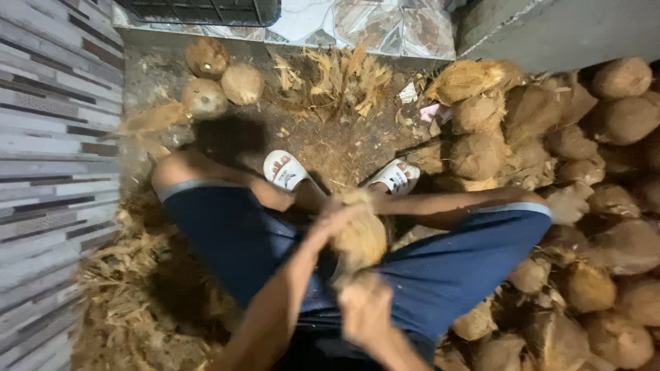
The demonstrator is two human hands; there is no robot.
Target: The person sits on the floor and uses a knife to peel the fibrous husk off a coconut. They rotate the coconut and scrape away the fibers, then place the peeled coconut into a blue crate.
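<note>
We gripped a brown fibrous half-husked coconut (357, 237) between our knees: left hand (335, 218) clasped over its top, right hand (366, 309) closed on its lower husk.

the left hand (337, 223) reaches forward toward 12 o'clock on an extended forearm, fingers curled closed in a grip. the right hand (366, 312) sits nearer the body at 6 o'clock, wrist bent, fingers clenched.
</note>
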